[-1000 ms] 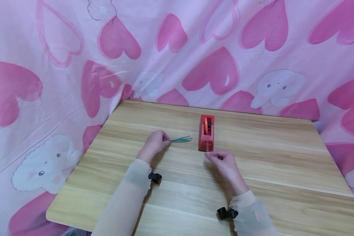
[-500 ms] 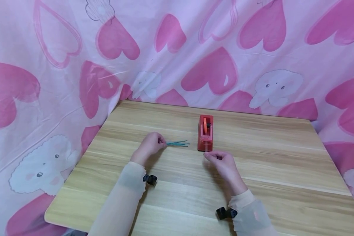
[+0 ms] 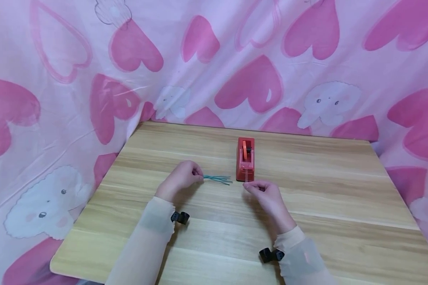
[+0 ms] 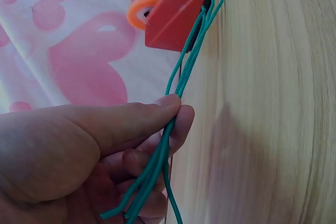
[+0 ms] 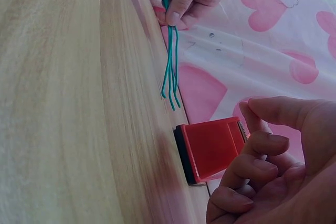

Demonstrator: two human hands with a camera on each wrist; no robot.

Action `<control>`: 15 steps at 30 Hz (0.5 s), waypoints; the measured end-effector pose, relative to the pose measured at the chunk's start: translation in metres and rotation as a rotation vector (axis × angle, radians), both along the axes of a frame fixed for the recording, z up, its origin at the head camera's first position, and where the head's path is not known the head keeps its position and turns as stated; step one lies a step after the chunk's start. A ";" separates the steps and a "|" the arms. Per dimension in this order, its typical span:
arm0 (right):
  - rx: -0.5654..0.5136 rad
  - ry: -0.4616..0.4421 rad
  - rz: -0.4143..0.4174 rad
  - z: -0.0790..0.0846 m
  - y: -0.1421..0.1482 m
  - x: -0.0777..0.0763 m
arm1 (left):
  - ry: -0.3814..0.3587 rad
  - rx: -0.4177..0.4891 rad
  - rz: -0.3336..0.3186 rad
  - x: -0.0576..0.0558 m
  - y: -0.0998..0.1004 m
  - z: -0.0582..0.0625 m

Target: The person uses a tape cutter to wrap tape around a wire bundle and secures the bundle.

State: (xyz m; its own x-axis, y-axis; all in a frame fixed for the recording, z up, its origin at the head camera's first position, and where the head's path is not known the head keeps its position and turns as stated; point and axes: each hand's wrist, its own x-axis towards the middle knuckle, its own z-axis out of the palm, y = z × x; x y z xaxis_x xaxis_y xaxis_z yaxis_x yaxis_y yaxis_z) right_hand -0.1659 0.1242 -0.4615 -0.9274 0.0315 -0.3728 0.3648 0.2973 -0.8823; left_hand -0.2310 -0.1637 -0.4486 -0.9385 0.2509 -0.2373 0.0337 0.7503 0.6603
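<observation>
My left hand [image 3: 182,178] pinches a small bundle of thin green wires [image 3: 218,179] between thumb and index finger. In the left wrist view the green wires [image 4: 191,59] cross at the fingertips, with their ends fanned out on both sides. A red tape dispenser [image 3: 240,170] stands on the table just right of the wire tips; its roll has an orange core [image 3: 244,151]. Thumb and index finger of my right hand [image 3: 269,200] pinch the end of a clear tape strip [image 3: 247,175] at the dispenser's near end. The tape is hardly visible in the right wrist view.
Beneath everything is a wood-grain table [image 3: 317,182]. A pink curtain [image 3: 207,75] with hearts hangs along its back and left edges. Each wrist carries a small black camera, such as the left wrist camera [image 3: 180,217].
The wires in my left hand have come nearer to me and closer to the dispenser's near end. My right hand keeps its pinch almost in place. The head view has shifted slightly.
</observation>
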 end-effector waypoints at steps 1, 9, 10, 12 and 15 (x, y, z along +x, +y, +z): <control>0.003 0.004 0.002 0.000 0.000 0.000 | 0.000 -0.003 -0.004 0.001 0.001 0.001; -0.021 -0.002 -0.005 0.000 0.000 -0.001 | 0.020 -0.016 -0.050 0.004 0.008 0.005; -0.019 -0.003 -0.005 0.000 0.000 0.000 | 0.019 -0.016 -0.054 0.005 0.009 0.005; -0.019 -0.008 -0.007 -0.001 0.000 0.000 | 0.022 -0.015 -0.067 0.005 0.012 0.004; -0.020 -0.006 -0.009 -0.001 0.001 0.000 | 0.035 -0.015 -0.088 0.004 0.017 0.003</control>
State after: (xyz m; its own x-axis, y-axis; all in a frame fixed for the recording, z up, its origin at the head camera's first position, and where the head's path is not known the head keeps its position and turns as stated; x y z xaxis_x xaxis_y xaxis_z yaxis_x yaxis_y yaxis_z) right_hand -0.1661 0.1247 -0.4624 -0.9247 0.0325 -0.3793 0.3730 0.2767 -0.8856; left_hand -0.2266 -0.1471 -0.4460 -0.9207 0.3296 -0.2091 0.1230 0.7533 0.6460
